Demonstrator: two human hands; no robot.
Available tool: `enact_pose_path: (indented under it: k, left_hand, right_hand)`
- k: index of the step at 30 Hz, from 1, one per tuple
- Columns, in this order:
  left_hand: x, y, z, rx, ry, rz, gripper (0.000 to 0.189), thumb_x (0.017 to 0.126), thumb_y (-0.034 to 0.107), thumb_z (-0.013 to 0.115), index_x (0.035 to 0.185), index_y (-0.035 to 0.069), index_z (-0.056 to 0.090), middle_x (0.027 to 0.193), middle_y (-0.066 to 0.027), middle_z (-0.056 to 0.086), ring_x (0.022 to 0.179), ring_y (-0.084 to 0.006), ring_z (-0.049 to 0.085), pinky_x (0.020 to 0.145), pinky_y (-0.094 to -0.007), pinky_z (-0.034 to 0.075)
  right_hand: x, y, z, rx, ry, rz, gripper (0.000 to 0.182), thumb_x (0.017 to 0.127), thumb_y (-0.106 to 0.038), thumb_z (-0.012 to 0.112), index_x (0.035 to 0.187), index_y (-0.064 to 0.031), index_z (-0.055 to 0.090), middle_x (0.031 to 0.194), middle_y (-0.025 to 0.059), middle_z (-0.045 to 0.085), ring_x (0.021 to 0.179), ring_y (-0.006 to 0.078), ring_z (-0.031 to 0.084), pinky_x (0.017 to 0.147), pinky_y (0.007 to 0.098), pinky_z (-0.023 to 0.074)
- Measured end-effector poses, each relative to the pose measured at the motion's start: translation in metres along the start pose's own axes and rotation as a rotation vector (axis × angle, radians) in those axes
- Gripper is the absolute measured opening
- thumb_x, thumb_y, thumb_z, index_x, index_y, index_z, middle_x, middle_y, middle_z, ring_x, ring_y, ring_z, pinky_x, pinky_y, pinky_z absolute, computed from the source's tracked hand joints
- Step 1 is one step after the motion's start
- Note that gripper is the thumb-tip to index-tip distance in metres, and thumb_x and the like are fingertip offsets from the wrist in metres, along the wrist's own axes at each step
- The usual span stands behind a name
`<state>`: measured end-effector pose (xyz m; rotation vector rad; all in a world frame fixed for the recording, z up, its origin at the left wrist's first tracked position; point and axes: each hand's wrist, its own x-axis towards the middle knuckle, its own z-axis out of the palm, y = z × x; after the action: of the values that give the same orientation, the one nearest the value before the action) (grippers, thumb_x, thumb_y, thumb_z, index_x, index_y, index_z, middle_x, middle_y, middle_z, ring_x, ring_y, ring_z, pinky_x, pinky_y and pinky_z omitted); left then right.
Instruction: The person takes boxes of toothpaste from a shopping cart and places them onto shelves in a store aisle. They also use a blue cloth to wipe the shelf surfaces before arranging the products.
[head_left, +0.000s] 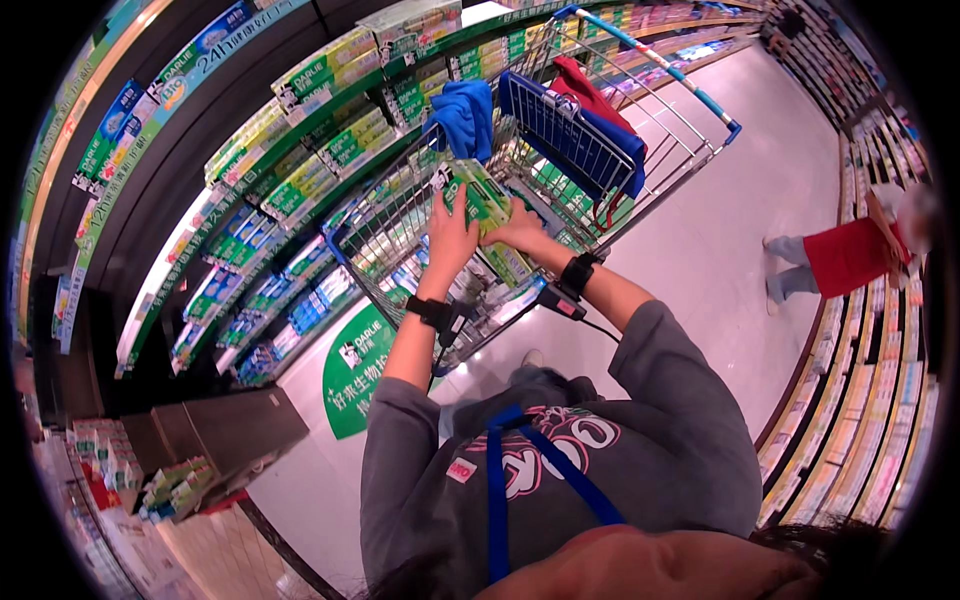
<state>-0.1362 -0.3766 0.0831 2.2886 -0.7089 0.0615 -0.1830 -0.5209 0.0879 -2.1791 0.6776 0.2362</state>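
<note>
My left hand (452, 231) and my right hand (523, 227) hold a green and yellow Darlie toothpaste carton (487, 201) over the wire shopping cart (390, 193). The left fingers lie spread along the carton's near-left side. Against its right side rests the right hand, with the thumb towards the middle. The carton's lower end, bearing writing, shows below the right hand. Whether it is one box or several held together, I cannot tell. Part of the cart's basket is hidden beneath the carton and my hands.
Blue cloth (466, 116) hangs on the cart's shelf-side rim. Behind the blue seat panel (566, 133) is a red fabric item (581, 88). Shelves of toothpaste boxes (330, 75) curve along the left. A person in a red apron (847, 255) stands at right, before another shelf (847, 420).
</note>
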Motion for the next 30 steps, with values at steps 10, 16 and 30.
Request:
enact_pose_path:
  k: [10, 16, 30]
  left_hand:
    - [0.047, -0.034, 0.115, -0.021, -0.393, -0.327, 0.066, 0.084, 0.041, 0.046, 0.136, 0.005, 0.024, 0.123, -0.0290, 0.041, 0.109, -0.0415, 0.046, 0.090, -0.0417, 0.039]
    - [0.088, -0.071, 0.173, -0.331, -0.476, -0.541, 0.073, 0.084, 0.046, 0.046, 0.133, -0.004, 0.026, 0.124, -0.0290, 0.043, 0.113, -0.0363, 0.046, 0.094, -0.0354, 0.037]
    - [0.116, -0.193, 0.263, -0.525, -0.281, -0.586, 0.054, 0.091, 0.037, 0.038, 0.131, 0.001, 0.033, 0.131, -0.0220, 0.037, 0.122, -0.0338, 0.035, 0.099, -0.0349, 0.030]
  right_hand:
    - [0.091, 0.056, -0.014, -0.132, -0.258, 0.187, 0.106, 0.046, -0.042, 0.072, 0.131, -0.0039, 0.022, 0.126, 0.0310, 0.030, 0.118, 0.0433, 0.030, 0.095, 0.0475, 0.0289]
    - [0.152, 0.075, 0.017, -0.284, -0.214, 0.355, 0.103, 0.049, -0.045, 0.071, 0.134, -0.0159, 0.022, 0.121, 0.0248, 0.035, 0.117, 0.0401, 0.033, 0.092, 0.0503, 0.0304]
    - [0.275, 0.112, 0.135, -0.264, 0.025, 0.271, 0.087, 0.072, -0.055, 0.053, 0.139, -0.0163, 0.012, 0.122, 0.0257, 0.035, 0.111, 0.0390, 0.036, 0.090, 0.0502, 0.0273]
